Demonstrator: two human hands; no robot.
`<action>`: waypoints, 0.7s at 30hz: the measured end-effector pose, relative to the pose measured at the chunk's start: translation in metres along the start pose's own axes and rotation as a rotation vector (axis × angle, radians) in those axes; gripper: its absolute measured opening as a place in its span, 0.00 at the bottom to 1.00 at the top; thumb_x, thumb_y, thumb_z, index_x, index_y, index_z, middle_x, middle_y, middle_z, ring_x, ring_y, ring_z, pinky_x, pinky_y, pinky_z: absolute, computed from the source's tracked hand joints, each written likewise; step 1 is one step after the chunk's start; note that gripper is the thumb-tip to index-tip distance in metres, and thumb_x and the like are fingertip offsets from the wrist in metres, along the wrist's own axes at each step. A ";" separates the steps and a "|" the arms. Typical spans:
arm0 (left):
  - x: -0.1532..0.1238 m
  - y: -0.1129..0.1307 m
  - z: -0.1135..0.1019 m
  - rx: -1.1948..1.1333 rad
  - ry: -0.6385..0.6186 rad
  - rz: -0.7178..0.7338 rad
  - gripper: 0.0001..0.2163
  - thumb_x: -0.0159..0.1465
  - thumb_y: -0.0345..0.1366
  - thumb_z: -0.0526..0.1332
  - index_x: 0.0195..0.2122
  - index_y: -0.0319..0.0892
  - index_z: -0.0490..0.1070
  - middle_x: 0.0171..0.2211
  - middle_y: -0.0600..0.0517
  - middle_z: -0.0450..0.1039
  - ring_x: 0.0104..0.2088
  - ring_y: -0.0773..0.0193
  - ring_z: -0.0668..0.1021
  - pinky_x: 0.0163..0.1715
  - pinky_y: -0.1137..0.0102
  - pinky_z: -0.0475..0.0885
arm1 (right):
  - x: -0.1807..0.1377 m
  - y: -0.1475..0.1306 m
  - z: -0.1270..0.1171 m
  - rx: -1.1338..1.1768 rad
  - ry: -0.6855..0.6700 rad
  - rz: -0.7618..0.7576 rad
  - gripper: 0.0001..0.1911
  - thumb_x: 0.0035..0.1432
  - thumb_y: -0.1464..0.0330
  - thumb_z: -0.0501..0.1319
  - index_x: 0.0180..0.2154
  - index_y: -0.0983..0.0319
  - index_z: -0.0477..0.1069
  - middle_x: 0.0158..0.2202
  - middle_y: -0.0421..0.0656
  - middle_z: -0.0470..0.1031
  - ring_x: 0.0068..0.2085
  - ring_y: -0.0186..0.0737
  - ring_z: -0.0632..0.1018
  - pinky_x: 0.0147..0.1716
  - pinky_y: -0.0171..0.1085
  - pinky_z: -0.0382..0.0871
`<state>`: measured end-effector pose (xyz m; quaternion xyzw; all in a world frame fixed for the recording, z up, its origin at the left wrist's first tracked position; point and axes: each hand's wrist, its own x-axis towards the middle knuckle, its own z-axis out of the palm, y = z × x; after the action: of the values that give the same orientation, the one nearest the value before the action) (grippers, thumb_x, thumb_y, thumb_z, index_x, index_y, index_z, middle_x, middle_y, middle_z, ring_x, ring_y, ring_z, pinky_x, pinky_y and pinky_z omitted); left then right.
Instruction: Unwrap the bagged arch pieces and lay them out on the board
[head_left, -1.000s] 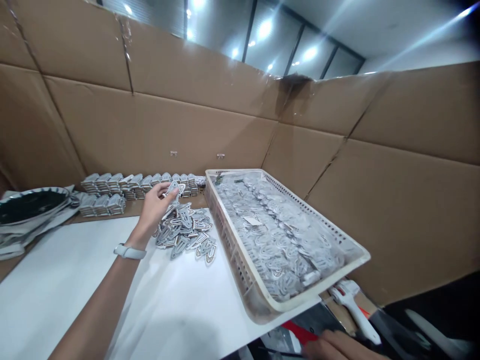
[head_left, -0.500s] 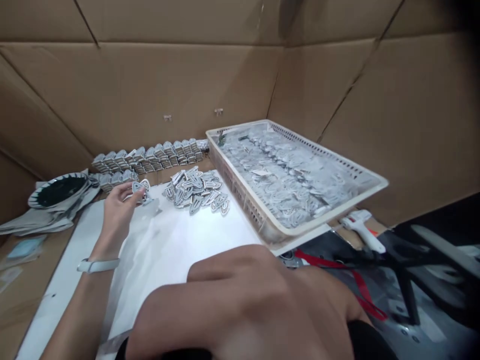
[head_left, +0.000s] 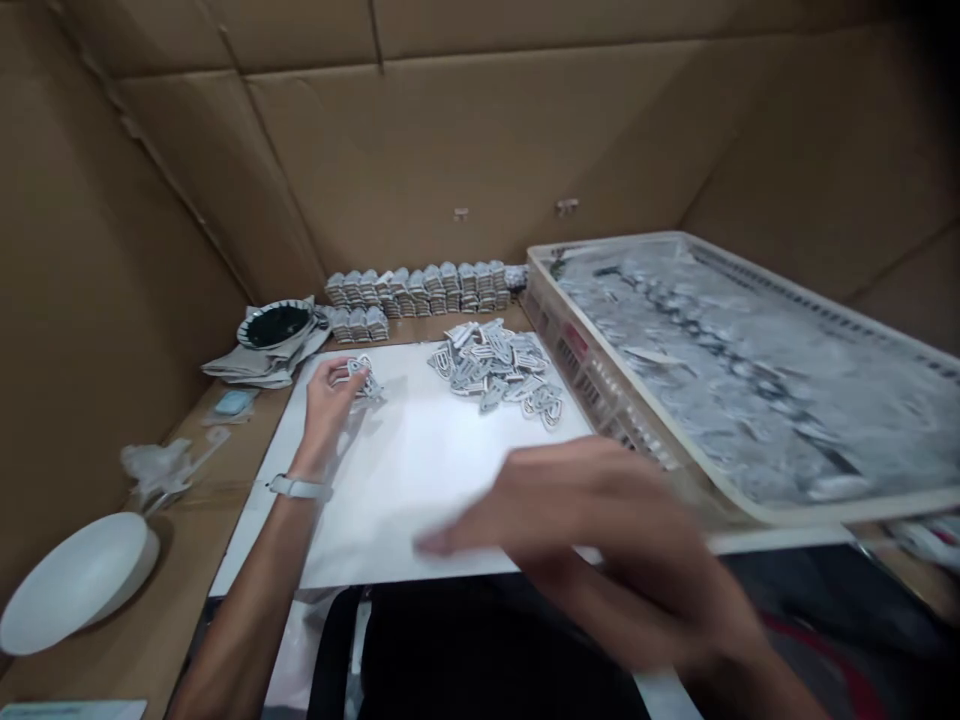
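My left hand point(head_left: 328, 398) rests on the white board point(head_left: 420, 480) with its fingers pinched on a few small grey-and-white badge pieces point(head_left: 363, 376). A loose heap of the same pieces point(head_left: 496, 374) lies to its right on the board. My right hand point(head_left: 600, 540) hovers close to the camera over the board's near edge, motion-blurred, fingers stretched leftward, nothing seen in it. A cream plastic tray point(head_left: 705, 500) full of bagged pieces sits at the right.
Stacked rows of pieces point(head_left: 420, 288) line the cardboard back wall. A dark dish on cloth point(head_left: 276, 325) sits at the far left, a white bowl point(head_left: 75, 580) at the near left, crumpled plastic point(head_left: 161, 465) between them. Cardboard walls enclose the bench.
The view swung left and down. My left hand carried pieces from the heap leftward onto the board. My right hand rose from below the table edge and swept across in front.
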<state>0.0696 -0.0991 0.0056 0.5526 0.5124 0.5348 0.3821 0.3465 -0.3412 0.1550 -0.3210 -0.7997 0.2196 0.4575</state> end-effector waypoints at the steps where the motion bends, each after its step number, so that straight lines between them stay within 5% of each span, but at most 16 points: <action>1: 0.000 -0.006 -0.002 -0.008 0.012 -0.012 0.29 0.52 0.50 0.77 0.50 0.40 0.73 0.42 0.47 0.79 0.41 0.60 0.82 0.38 0.68 0.78 | 0.015 0.022 0.014 -0.003 -0.057 0.060 0.19 0.71 0.74 0.55 0.53 0.52 0.81 0.40 0.38 0.86 0.39 0.36 0.85 0.43 0.35 0.77; 5: 0.001 -0.025 -0.004 -0.040 0.016 -0.057 0.31 0.52 0.53 0.77 0.50 0.40 0.73 0.40 0.46 0.80 0.38 0.59 0.82 0.34 0.68 0.77 | 0.069 0.130 0.084 -0.075 -0.093 0.363 0.15 0.68 0.71 0.61 0.54 0.56 0.79 0.48 0.43 0.85 0.47 0.45 0.84 0.50 0.43 0.75; 10: 0.001 -0.029 -0.006 -0.083 0.016 -0.115 0.33 0.48 0.55 0.79 0.48 0.39 0.73 0.39 0.45 0.79 0.37 0.57 0.83 0.31 0.66 0.79 | 0.109 0.230 0.161 0.507 0.090 0.806 0.16 0.59 0.63 0.71 0.46 0.63 0.77 0.35 0.45 0.84 0.31 0.42 0.83 0.27 0.35 0.75; 15: 0.003 -0.035 -0.010 -0.131 0.028 -0.142 0.36 0.50 0.57 0.78 0.52 0.37 0.75 0.44 0.41 0.81 0.39 0.53 0.85 0.38 0.59 0.83 | 0.128 0.263 0.194 0.757 0.254 0.806 0.22 0.46 0.58 0.78 0.37 0.65 0.77 0.26 0.41 0.80 0.23 0.35 0.78 0.25 0.33 0.73; 21: 0.015 -0.054 -0.021 0.005 0.113 -0.099 0.34 0.52 0.56 0.75 0.53 0.36 0.76 0.44 0.38 0.81 0.42 0.51 0.85 0.40 0.59 0.82 | 0.141 0.281 0.207 0.697 0.432 0.789 0.20 0.50 0.59 0.73 0.41 0.59 0.70 0.24 0.33 0.74 0.24 0.34 0.76 0.27 0.33 0.73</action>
<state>0.0387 -0.0771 -0.0411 0.4964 0.5615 0.5442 0.3770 0.2014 -0.0565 -0.0437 -0.4629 -0.3880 0.5541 0.5728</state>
